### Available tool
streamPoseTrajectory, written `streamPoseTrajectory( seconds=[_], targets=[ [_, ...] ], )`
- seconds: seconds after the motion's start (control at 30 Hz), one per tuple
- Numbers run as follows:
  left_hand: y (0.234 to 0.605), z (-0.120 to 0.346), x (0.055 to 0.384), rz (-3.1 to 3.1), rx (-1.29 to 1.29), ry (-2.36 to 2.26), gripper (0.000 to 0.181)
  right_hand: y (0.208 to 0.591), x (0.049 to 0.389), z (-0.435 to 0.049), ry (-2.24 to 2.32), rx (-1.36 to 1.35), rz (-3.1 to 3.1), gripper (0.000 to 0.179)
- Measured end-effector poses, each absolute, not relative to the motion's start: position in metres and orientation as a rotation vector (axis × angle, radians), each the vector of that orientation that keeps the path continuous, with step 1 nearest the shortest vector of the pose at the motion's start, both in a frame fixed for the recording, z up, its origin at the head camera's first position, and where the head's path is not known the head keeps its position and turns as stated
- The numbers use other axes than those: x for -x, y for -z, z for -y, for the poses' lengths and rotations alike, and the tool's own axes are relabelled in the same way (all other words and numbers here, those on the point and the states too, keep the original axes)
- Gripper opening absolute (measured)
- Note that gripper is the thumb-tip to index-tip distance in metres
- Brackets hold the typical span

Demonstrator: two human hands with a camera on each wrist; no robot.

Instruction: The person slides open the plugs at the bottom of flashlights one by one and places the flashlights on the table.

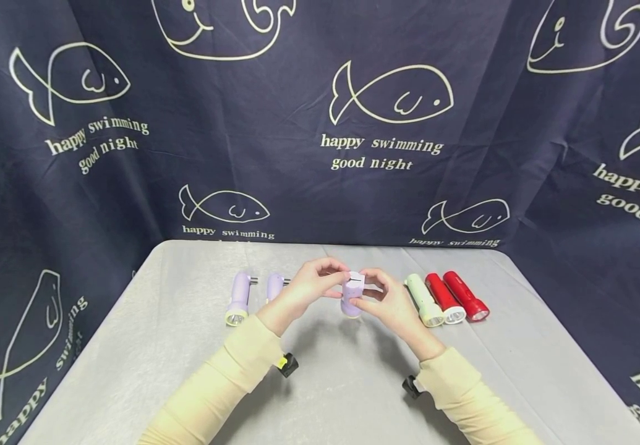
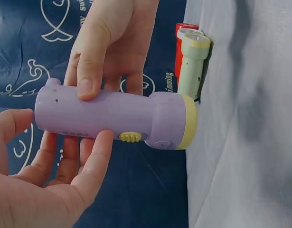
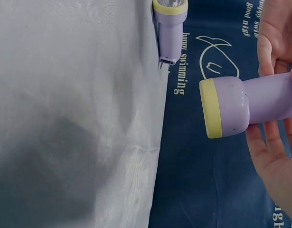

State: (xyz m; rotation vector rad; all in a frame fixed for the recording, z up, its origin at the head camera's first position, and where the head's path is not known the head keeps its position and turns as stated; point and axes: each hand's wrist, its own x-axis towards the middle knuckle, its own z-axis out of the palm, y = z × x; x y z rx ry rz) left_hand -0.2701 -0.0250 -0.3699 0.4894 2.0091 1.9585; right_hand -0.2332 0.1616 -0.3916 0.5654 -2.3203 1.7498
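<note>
Between both hands, over the table, is a purple flashlight [image 1: 351, 304] with a yellow lens ring, its head pointing down. My left hand [image 1: 320, 281] holds it near the tail end; in the left wrist view a fingertip lies beside the yellow ridged switch [image 2: 130, 137]. From the other side, my right hand [image 1: 384, 298] grips the barrel, thumb across it and fingers behind. The right wrist view shows the flashlight's head [image 3: 226, 107] and part of the barrel; the tail is out of frame there.
On the left of the grey-covered table [image 1: 186, 371] lie two purple flashlights, one whole in view [image 1: 239, 298] with metal prongs out, another [image 1: 275, 287] partly behind the left hand. A pale green flashlight [image 1: 423, 299] and two red ones [image 1: 444, 298] lie right. A dark curtain [image 1: 297, 123] hangs behind.
</note>
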Motion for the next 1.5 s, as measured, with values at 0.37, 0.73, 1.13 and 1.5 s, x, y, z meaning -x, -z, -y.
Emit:
streamPoseTrajectory(
  seconds=[0.37, 0.73, 1.13, 1.5],
  targets=[
    [0.376, 0.023, 0.269, -2.016, -0.454, -1.998, 0.023, 0.392, 0.232, -0.160, -1.771, -0.601, 2.291, 0.042],
    [0.375, 0.024, 0.266, -2.048, -0.428, -1.997, 0.021, 0.400, 0.232, -0.160, -1.732, -0.648, 2.245, 0.044],
    [0.374, 0.027, 0.263, -2.024, -0.421, -2.000, 0.017, 0.407, 0.234, -0.159, -1.698, -0.743, 2.152, 0.045],
    [0.373, 0.027, 0.261, -2.006, -0.378, -2.026, 0.017, 0.403, 0.233, -0.156, -1.730, -0.716, 2.166, 0.044]
  ],
)
